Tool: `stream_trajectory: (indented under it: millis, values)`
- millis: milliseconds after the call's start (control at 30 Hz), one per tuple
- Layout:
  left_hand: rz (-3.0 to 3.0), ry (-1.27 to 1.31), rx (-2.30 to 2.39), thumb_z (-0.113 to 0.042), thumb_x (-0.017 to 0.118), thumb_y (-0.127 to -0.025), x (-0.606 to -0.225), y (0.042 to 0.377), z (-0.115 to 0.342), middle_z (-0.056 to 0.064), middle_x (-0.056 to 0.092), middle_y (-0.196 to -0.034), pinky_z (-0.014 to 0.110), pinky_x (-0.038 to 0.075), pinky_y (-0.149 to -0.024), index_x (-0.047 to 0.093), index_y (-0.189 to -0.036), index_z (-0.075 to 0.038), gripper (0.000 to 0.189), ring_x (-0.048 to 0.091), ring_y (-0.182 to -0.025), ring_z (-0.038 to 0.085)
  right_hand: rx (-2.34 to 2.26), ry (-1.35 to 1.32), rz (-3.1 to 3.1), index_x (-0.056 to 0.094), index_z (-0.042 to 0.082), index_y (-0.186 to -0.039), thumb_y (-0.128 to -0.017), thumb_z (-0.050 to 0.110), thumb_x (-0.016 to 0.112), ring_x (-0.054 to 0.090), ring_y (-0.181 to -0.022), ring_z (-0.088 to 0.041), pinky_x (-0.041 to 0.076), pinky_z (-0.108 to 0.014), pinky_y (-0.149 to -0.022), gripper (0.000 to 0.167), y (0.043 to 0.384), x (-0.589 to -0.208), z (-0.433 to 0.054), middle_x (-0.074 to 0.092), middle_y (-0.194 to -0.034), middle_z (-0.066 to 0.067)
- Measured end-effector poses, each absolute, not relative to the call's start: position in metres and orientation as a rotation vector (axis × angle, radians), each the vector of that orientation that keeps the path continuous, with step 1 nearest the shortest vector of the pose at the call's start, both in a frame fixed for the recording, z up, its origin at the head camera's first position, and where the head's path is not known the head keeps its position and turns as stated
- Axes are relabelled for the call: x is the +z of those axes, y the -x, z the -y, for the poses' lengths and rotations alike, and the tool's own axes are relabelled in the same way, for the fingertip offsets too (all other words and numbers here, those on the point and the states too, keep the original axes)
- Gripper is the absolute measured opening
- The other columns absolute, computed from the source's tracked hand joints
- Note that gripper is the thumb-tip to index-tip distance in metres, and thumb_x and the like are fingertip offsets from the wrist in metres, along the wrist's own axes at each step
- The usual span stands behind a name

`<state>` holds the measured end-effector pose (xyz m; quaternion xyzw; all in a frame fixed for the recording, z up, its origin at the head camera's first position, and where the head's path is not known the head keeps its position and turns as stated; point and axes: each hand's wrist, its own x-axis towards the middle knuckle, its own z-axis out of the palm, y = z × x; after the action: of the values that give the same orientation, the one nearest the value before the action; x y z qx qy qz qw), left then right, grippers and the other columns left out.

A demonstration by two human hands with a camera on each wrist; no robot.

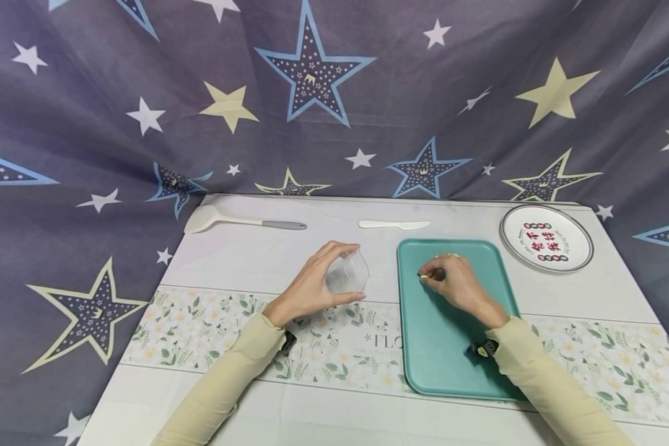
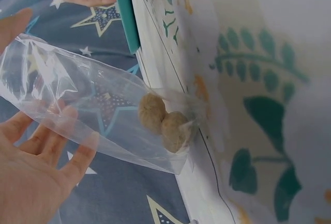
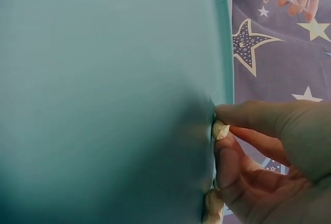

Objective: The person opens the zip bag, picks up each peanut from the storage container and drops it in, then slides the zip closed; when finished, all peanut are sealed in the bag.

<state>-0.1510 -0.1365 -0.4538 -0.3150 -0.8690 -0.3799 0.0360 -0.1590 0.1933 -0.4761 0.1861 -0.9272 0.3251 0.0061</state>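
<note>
My left hand [image 1: 312, 285] holds a clear plastic bag [image 1: 347, 272] with the thumb and fingers spread apart at its mouth. In the left wrist view, two round, light-brown, rough-skinned balls [image 2: 163, 123] lie at the bottom of the bag. My right hand [image 1: 451, 282] is over the teal tray [image 1: 440, 365], near its left side. Its thumb and fingertips pinch a small pale-cream lump [image 3: 221, 130] close against the tray surface, its kind unclear. Another light-brown lump [image 3: 213, 206] sits on the tray near the lower edge of the right wrist view, partly cut off.
Behind my left hand lies a white spatula [image 1: 240, 219] with a grey handle. A white knife [image 1: 394, 224] lies beyond the tray. To the right stands a round white plate [image 1: 574, 248] with red lettering. A star-patterned cloth [image 1: 323, 142] hangs behind the table.
</note>
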Motion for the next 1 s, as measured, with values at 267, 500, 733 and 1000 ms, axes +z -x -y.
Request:
stream_trajectory:
  millis: [267, 500, 733, 1000]
  values:
    - [2.683, 0.96, -1.161, -0.045, 0.092, -0.077, -0.453, 0.152, 0.136, -0.001, 0.057, -0.147, 0.039, 0.046, -0.119, 0.048, -0.154, -0.02, 0.093, 0.055, -0.136, 0.016, 1.025, -0.586, 2.904, 0.082, 0.004, -0.098, -0.088, 0.002, 0.08, 0.07, -0.075, -0.018, 0.056, -0.043, -0.08, 0.011, 0.157, -0.474, -0.193, 0.078, -0.089, -0.009]
    - [2.677, 0.961, -1.165, -0.045, 0.093, -0.076, -0.455, 0.153, 0.136, 0.003, 0.059, -0.145, 0.041, 0.047, -0.117, 0.05, -0.153, -0.015, 0.093, 0.056, -0.134, 0.017, 1.045, -0.595, 2.879, 0.081, 0.004, -0.1, -0.089, 0.004, 0.079, 0.071, -0.076, -0.016, 0.057, -0.028, -0.07, 0.012, 0.158, -0.47, -0.188, 0.08, -0.091, -0.009]
    - [2.667, 0.967, -1.163, -0.045, 0.093, -0.076, -0.455, 0.152, 0.136, 0.005, 0.059, -0.145, 0.041, 0.048, -0.117, 0.05, -0.153, -0.018, 0.092, 0.056, -0.134, 0.017, 1.09, -0.581, 2.84, 0.081, 0.006, -0.103, -0.092, 0.009, 0.078, 0.074, -0.08, -0.019, 0.061, -0.036, -0.078, 0.012, 0.155, -0.459, -0.176, 0.08, -0.1, -0.009]
    - [2.659, 0.977, -1.167, -0.044, 0.093, -0.077, -0.455, 0.153, 0.135, 0.002, 0.058, -0.146, 0.04, 0.049, -0.116, 0.05, -0.152, -0.014, 0.092, 0.056, -0.134, 0.016, 1.174, -0.622, 2.767, 0.08, 0.007, -0.102, -0.094, 0.01, 0.077, 0.074, -0.081, -0.021, 0.057, -0.043, -0.088, 0.01, 0.149, -0.443, -0.157, 0.079, -0.102, -0.009]
